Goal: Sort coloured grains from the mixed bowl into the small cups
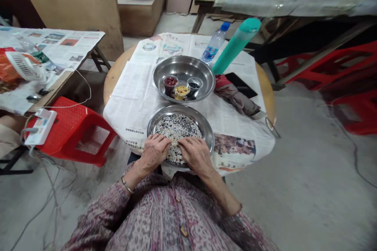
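A shallow round metal tray (210, 135) sits at the near side of the table, its bottom strewn with small white pieces (176, 125), like beads or seeds, with a few yellow and dark ones among them. My left hand (155, 150) reaches over the tray's left rim, thumb and fingers drawn together at the pieces. Opposite it, my right hand (196, 153) comes over the right side in a similar pinch. Whatever the fingertips hold is too small to make out. Behind stands a larger metal basin (159, 71) with cups of red pieces (171, 82), yellow pieces (182, 91) and black pieces (194, 85).
Newspaper (126, 102) covers the round table. A water bottle (216, 43), a green cylinder (235, 45), a folded umbrella (238, 100) and a dark phone (241, 85) lie right of the basin. Left are a red stool (79, 125) and a power strip (41, 127) with cables.
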Motion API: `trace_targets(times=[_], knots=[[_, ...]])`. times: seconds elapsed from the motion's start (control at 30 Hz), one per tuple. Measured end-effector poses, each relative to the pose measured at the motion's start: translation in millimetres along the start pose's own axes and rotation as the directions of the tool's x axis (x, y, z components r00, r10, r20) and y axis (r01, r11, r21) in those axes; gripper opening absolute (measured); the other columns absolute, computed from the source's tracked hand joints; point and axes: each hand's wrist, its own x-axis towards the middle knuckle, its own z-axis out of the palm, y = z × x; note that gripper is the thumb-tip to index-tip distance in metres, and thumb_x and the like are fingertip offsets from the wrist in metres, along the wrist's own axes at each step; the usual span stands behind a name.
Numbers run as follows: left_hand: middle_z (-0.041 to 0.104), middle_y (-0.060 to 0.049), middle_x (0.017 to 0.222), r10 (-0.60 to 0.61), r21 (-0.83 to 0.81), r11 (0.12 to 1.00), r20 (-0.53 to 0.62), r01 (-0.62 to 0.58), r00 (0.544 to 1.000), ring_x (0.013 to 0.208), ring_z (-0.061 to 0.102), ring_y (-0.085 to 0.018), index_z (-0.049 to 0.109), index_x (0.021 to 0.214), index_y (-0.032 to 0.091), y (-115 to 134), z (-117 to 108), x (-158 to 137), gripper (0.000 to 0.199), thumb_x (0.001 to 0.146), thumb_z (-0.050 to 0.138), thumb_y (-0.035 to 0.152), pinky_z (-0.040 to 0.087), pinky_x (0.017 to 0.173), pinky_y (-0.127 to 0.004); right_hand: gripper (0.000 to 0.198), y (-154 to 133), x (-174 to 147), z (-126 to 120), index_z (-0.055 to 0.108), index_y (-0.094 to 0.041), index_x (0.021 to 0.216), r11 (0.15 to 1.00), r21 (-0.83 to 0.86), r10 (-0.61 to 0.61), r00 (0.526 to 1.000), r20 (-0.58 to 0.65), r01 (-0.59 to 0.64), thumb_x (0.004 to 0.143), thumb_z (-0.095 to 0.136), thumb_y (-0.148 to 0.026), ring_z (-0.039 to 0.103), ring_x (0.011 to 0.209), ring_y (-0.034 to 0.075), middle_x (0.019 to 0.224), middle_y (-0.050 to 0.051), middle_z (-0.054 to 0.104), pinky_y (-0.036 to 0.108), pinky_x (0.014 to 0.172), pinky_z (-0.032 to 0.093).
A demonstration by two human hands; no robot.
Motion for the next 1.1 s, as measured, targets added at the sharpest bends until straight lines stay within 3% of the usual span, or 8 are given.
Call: trace_targets(times=[0.2, 0.4, 0.6, 0.83, 1.1], knots=[[0.069, -0.002, 0.085, 0.036, -0.027, 0.999, -0.047, -0.037, 0.998, 0.083, 0.062, -0.018, 0.066, 0.095, 0.020, -1.0, 3.9, -3.1, 0.018, 0.101, 0.050, 0.026, 0.043, 0.077, -0.034, 0.018, 11.1, 12.2, -0.7, 0.070, -0.020, 0.098, 0.994, -0.047, 0.096, 0.993, -0.064, -0.099, 0.090, 0.056, -0.012, 0.061, 0.091, 0.022, 0.093, 0.005, 0.073, 0.035, 0.081, 0.037], [0.069, -0.003, 0.082, 0.043, -0.047, 0.998, -0.070, -0.046, 0.997, 0.080, 0.062, -0.018, 0.066, 0.095, 0.018, -0.7, 2.9, -3.6, 0.022, 0.102, 0.047, 0.027, 0.044, 0.076, -0.033, 0.017, 2.9, 52.2, 13.3, 0.069, -0.020, 0.101, 0.992, 0.126, -0.019, 1.000, 0.013, 0.017, 0.092, 0.056, -0.016, 0.060, 0.093, 0.021, 0.094, 0.005, 0.072, 0.033, 0.084, 0.040], [0.067, -0.004, 0.079, 0.093, -0.054, 0.994, -0.048, -0.096, 0.994, 0.078, 0.062, -0.017, 0.066, 0.088, 0.017, -3.0, 1.8, -6.4, 0.026, 0.102, 0.046, 0.027, 0.046, 0.075, -0.033, 0.014, -4.4, 88.9, 30.9, 0.069, -0.020, 0.099, 0.986, 0.101, -0.141, 0.986, 0.088, 0.132, 0.093, 0.056, -0.021, 0.058, 0.092, 0.022, 0.094, 0.007, 0.070, 0.034, 0.084, 0.040], [0.067, -0.003, 0.077, 0.091, -0.021, 0.996, -0.053, -0.092, 0.994, 0.077, 0.063, -0.017, 0.067, 0.085, 0.018, -2.3, 8.3, -10.4, 0.025, 0.100, 0.050, 0.031, 0.045, 0.073, -0.033, 0.016, -10.1, 95.3, 42.0, 0.064, -0.020, 0.082, 0.982, -0.025, -0.187, 0.979, 0.075, 0.190, 0.089, 0.052, -0.013, 0.057, 0.085, 0.021, 0.083, 0.005, 0.067, 0.031, 0.078, 0.038], [0.070, -0.002, 0.077, 0.071, 0.032, 0.997, -0.010, -0.071, 0.997, 0.076, 0.066, -0.018, 0.069, 0.084, 0.019, -2.1, 15.5, -13.4, 0.023, 0.095, 0.056, 0.034, 0.048, 0.072, -0.035, 0.016, -2.1, 95.3, 56.2, 0.059, -0.022, 0.077, 0.970, 0.042, -0.238, 0.971, -0.002, 0.238, 0.085, 0.047, -0.015, 0.059, 0.073, 0.020, 0.074, 0.002, 0.064, 0.032, 0.071, 0.039]])
